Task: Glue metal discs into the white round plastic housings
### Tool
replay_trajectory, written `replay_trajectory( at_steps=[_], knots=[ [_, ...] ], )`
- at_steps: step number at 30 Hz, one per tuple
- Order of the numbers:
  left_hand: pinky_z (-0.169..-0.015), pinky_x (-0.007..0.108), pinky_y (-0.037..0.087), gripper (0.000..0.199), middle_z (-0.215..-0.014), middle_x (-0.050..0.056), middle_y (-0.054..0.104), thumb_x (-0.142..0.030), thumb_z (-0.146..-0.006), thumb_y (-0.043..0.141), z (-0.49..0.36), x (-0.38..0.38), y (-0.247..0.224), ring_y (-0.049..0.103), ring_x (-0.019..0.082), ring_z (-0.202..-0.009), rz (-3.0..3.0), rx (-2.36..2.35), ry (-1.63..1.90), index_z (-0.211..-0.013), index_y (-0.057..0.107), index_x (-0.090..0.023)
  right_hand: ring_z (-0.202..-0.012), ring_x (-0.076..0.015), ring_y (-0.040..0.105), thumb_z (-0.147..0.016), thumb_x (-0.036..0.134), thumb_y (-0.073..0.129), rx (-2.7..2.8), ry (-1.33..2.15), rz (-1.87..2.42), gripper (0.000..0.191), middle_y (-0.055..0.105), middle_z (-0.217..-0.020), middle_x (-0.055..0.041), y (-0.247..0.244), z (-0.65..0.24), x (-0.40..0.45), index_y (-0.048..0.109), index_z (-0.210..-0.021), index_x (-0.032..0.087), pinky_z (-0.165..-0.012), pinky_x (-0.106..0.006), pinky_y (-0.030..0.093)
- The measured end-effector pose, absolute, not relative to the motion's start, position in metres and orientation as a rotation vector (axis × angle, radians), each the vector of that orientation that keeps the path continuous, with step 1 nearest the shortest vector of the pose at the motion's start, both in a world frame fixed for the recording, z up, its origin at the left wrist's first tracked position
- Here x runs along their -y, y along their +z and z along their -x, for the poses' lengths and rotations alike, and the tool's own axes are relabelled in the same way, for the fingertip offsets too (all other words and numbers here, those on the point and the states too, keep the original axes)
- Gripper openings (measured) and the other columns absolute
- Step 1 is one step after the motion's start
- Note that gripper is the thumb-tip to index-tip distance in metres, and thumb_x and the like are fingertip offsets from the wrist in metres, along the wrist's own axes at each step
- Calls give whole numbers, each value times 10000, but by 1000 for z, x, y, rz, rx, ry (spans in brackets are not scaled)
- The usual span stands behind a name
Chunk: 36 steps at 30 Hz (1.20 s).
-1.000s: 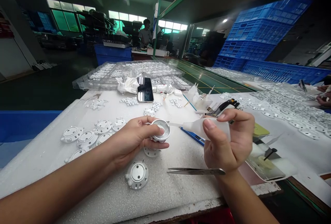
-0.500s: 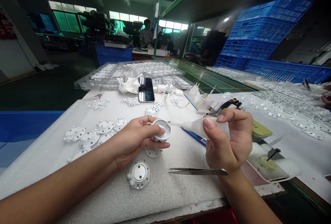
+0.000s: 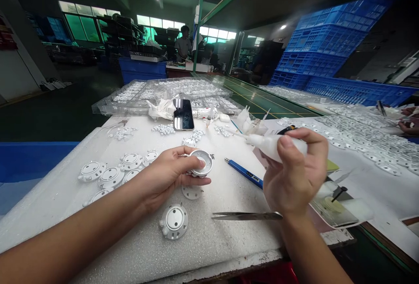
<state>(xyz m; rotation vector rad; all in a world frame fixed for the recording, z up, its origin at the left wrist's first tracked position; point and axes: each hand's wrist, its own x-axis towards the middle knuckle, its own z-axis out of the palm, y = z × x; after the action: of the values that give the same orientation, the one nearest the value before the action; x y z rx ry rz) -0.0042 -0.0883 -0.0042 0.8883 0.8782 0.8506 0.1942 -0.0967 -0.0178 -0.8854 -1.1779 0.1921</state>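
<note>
My left hand [image 3: 175, 168] is closed around a round white plastic part [image 3: 209, 169], its hollow side up and the thumb pressed inside the rim. My right hand [image 3: 293, 177] grips a white squeeze bottle [image 3: 266, 145], whose thin nozzle points left, apart from the part. Metal tweezers [image 3: 245, 216] stretch left from beside my right wrist; I cannot tell whether they rest on the table. Below my left hand lies another round white part [image 3: 175, 218], with one more [image 3: 191, 192] partly hidden under the fingers. A blue pen-shaped tool [image 3: 244, 172] lies between my hands.
Several round white parts [image 3: 111, 177] lie left of my forearm. Behind are small white pieces [image 3: 163, 129], a phone [image 3: 183, 116] and clear trays [image 3: 108, 107] of pieces. Blue crates [image 3: 314, 52] are stacked at right. Another person's hand [image 3: 407, 116] shows at the right edge.
My right hand has drawn the bottle up and to the right, so its nozzle has left the part's rim. My left hand keeps hold of the part.
</note>
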Motion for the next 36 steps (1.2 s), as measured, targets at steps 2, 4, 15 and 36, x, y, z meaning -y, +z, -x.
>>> replay_trajectory(
  at_steps=[2, 4, 15, 36],
  knots=[
    [-741, 302, 642, 156, -970, 86, 633, -64, -793, 673, 5, 88, -4, 632, 174, -859, -899, -882, 858, -929, 613, -111, -613, -133, 497, -847, 424, 635, 1176, 381, 928, 287, 481, -821, 8, -14, -199, 91, 442, -971, 253, -533, -282, 414],
    [-761, 311, 639, 167, -985, 87, 636, -60, -786, 679, 7, 87, -4, 637, 183, -882, -901, -877, 868, -928, 611, -116, -625, -135, 540, -803, 426, 692, 1266, 513, 968, 356, 518, -750, 32, -13, -203, 87, 407, -935, 257, -556, -268, 439],
    [-767, 336, 636, 146, -899, 63, 610, -47, -784, 680, 8, 90, -2, 612, 154, -822, -927, -856, 906, -881, 592, -112, -621, -102, 558, -809, 230, 678, 1541, 543, 1265, 322, 470, -810, 47, -66, -202, 126, 364, -885, 236, -600, -258, 507],
    [-731, 273, 640, 123, -892, 50, 604, -70, -770, 711, 7, 95, -2, 628, 140, -780, -968, -920, 851, -849, 635, -125, -789, -247, 526, -916, 448, 565, 1049, -691, 1601, 297, 626, -802, -76, -50, -283, 193, 690, -868, 184, -731, -379, 388]
  ],
)
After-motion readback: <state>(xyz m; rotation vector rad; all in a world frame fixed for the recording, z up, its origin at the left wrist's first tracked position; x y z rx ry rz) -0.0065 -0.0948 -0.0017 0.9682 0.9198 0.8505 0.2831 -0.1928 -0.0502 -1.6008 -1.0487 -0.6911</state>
